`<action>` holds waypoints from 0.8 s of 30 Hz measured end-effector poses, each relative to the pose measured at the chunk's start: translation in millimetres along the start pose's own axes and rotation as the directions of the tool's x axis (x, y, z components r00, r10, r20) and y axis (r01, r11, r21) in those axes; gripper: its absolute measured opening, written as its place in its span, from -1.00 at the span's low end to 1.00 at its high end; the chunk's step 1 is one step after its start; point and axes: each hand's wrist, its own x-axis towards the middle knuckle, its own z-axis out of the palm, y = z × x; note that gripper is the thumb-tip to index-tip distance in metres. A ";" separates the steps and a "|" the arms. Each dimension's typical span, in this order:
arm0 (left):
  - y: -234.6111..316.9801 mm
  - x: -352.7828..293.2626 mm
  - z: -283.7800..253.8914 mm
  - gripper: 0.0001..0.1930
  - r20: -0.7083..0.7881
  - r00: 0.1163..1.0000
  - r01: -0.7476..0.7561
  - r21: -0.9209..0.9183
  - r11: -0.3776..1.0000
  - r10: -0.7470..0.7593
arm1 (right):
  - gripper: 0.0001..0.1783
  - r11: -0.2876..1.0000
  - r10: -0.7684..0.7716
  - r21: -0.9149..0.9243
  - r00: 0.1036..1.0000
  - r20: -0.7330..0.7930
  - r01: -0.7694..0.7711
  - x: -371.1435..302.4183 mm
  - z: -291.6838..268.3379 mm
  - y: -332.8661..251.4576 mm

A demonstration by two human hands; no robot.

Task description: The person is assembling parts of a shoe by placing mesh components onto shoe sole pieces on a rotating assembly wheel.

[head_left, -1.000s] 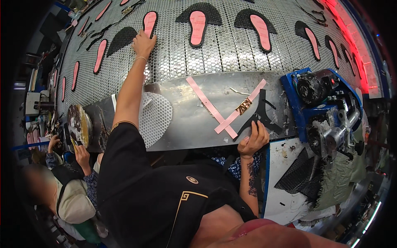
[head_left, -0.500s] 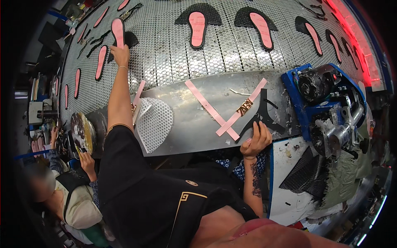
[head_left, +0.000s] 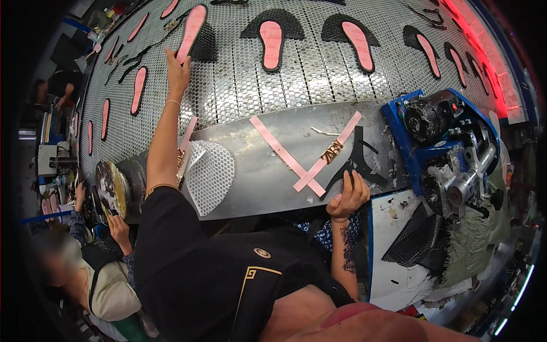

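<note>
The left hand pinches the near end of a pink insole over a mesh belt. The right hand, half curled, meets a black strap on a metal ledge; its grip is unclear. Blue machine right, co-worker left.
</note>
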 end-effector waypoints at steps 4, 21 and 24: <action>35.9 -18.3 -23.8 -0.11 -0.214 0.977 0.003 -0.028 1.000 -0.009 | -0.31 1.000 -0.008 0.009 1.000 -0.007 0.008 -1.1 -1.3 0.7; 164.3 -75.2 -14.8 -0.23 0.121 0.899 -0.428 0.029 0.903 0.422 | -0.50 0.901 0.434 0.062 0.897 -0.084 -0.430 -3.2 -144.6 36.4; 223.1 -129.9 -28.1 -0.31 -0.016 0.936 -0.345 -0.222 0.912 0.350 | -0.50 0.794 0.531 -0.206 0.817 -0.226 -0.572 -30.2 -163.5 78.4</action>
